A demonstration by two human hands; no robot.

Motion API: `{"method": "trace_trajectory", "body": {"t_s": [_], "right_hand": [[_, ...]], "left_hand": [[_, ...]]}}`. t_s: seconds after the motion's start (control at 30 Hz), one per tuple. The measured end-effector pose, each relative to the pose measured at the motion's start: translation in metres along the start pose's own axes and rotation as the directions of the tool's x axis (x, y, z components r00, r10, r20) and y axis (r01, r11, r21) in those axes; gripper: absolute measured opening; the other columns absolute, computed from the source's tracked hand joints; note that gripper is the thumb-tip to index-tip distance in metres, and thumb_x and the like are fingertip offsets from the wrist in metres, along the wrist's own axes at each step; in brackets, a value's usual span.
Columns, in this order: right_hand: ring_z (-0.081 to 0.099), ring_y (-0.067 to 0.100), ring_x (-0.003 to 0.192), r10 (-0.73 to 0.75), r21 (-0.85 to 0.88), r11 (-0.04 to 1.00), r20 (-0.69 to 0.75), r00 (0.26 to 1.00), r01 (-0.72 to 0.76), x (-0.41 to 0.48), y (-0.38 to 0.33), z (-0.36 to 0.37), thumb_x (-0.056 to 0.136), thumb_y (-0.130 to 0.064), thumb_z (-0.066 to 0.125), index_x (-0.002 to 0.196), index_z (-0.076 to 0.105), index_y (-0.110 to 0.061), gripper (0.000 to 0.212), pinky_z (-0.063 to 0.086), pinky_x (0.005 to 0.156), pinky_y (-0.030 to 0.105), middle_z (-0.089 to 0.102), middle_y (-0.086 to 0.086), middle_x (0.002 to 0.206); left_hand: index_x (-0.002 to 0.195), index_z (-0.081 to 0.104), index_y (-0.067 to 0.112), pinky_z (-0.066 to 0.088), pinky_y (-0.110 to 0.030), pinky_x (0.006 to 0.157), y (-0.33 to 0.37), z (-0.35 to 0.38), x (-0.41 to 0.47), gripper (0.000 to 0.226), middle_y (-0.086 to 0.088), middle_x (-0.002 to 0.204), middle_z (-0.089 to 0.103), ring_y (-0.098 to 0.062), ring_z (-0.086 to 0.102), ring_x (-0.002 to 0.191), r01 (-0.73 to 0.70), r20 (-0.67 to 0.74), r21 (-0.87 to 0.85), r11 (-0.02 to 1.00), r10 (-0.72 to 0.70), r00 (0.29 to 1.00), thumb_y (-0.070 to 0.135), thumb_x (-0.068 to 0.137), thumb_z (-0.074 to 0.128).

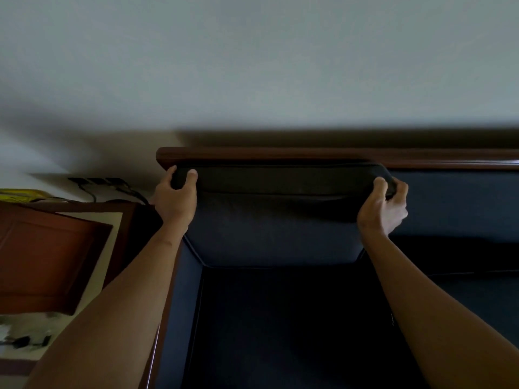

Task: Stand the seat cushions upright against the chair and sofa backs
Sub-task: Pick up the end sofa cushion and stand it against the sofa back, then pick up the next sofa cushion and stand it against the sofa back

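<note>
far left: a reddish-brown wooden bench [42,256] stands beside the sofa, with a pale inset border along its top. a yellow object [22,194] lies at its far edge; what it is cannot be told. on the wall behind the bench, dark cables [112,189] hang from a dark outlet strip. the near left corner is blurred and unreadable.

left hand [175,199]: closed on the upper left corner of the seat cushion [280,220]. thumb on the near face, fingers wrapped over the top edge. the bare forearm runs up from the lower left of the frame.

seat cushion: dark blue, standing upright on the left seat of the sofa [463,203]. its top edge sits just below the wooden top rail [280,154] and appears to touch the sofa back. its lower edge meets the seat base, which is in deep shadow; detail there cannot be made out. the blue padded arm of the sofa runs down just left of the cushion, edged with a wooden trim.

right hand [384,206]: closed on the upper right corner of the same cushion, fingers curled over the top edge, thumb on the near face. the bare forearm runs up from the lower right.

right of the cushion: the blue sofa back continues under the rail to the frame edge. the seat below it is dark.

above: a plain pale wall [252,66], with a shadow band just over the rail.
</note>
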State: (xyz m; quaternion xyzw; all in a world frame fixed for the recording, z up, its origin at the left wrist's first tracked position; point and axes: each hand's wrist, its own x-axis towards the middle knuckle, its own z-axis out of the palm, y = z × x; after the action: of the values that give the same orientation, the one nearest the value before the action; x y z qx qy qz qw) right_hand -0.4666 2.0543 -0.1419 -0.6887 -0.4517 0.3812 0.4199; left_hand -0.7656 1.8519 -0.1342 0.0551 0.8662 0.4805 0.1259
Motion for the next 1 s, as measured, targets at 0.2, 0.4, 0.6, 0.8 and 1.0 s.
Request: {"method": "trace_trajectory", "body": {"t_s": [0.2, 0.4, 0.6, 0.8, 1.0], "right_hand": [[0.056, 0.022, 0.075, -0.060, -0.095, 0.993, 0.085, 0.995, 0.068, 0.010, 0.016, 0.004, 0.099, -0.047, 0.042, 0.114, 0.046, -0.020, 0.031, 0.044, 0.074, 0.040, 0.059, -0.003, 0.083], [0.060, 0.033, 0.098, -0.051, -0.247, 0.958, 0.351, 0.935, 0.145, 0.029, 0.025, -0.028, 0.101, -0.063, 0.031, 0.120, 0.036, -0.022, 0.045, 0.042, 0.080, 0.041, 0.061, 0.014, 0.122], [0.046, 0.031, 0.136, -0.014, -0.323, 0.920, 0.537, 0.843, 0.221, 0.047, 0.055, -0.121, 0.104, -0.065, 0.028, 0.156, 0.030, -0.025, 0.065, 0.037, 0.102, 0.041, 0.038, 0.008, 0.157], [0.043, 0.023, 0.139, -0.010, -0.431, 0.832, 0.619, 0.785, 0.350, 0.097, 0.115, -0.262, 0.104, -0.048, 0.049, 0.148, 0.044, -0.025, 0.050, 0.040, 0.105, 0.041, 0.041, 0.001, 0.155], [0.042, 0.025, 0.138, 0.060, -0.563, 0.712, 0.643, 0.763, 0.419, 0.190, 0.189, -0.380, 0.103, -0.042, 0.054, 0.146, 0.047, -0.023, 0.048, 0.042, 0.107, 0.047, 0.043, 0.003, 0.153]], "left_hand": [[0.155, 0.051, 0.026, 0.041, -0.040, 0.107, -0.002, 0.010, 0.004, 0.056, -0.016, 0.150, 0.049, -0.034, 0.051, 0.136, -0.111, 0.050, 0.266, 0.958, 0.102, 0.994, 0.055, 0.107, 0.049], [0.158, 0.046, 0.023, 0.035, -0.063, 0.113, 0.004, 0.013, -0.019, 0.054, -0.026, 0.158, 0.042, -0.053, 0.040, 0.140, -0.232, 0.095, 0.581, 0.780, 0.218, 0.971, 0.046, 0.113, 0.026], [0.155, 0.049, 0.020, 0.009, -0.073, 0.123, 0.027, 0.055, -0.126, 0.057, -0.023, 0.170, 0.030, -0.047, 0.017, 0.159, -0.478, 0.293, 0.663, 0.576, 0.387, 0.874, 0.052, 0.111, 0.032], [0.139, 0.064, 0.014, 0.039, -0.061, 0.117, 0.020, 0.126, -0.293, 0.041, -0.020, 0.154, 0.052, -0.040, 0.042, 0.148, -0.569, 0.343, 0.454, 0.686, 0.454, 0.822, 0.036, 0.106, 0.054], [0.135, 0.066, 0.021, 0.051, -0.047, 0.103, -0.019, 0.216, -0.446, 0.035, -0.003, 0.138, 0.063, -0.026, 0.061, 0.126, -0.292, 0.375, 0.360, 0.886, 0.150, 0.915, 0.035, 0.104, 0.058]]}}
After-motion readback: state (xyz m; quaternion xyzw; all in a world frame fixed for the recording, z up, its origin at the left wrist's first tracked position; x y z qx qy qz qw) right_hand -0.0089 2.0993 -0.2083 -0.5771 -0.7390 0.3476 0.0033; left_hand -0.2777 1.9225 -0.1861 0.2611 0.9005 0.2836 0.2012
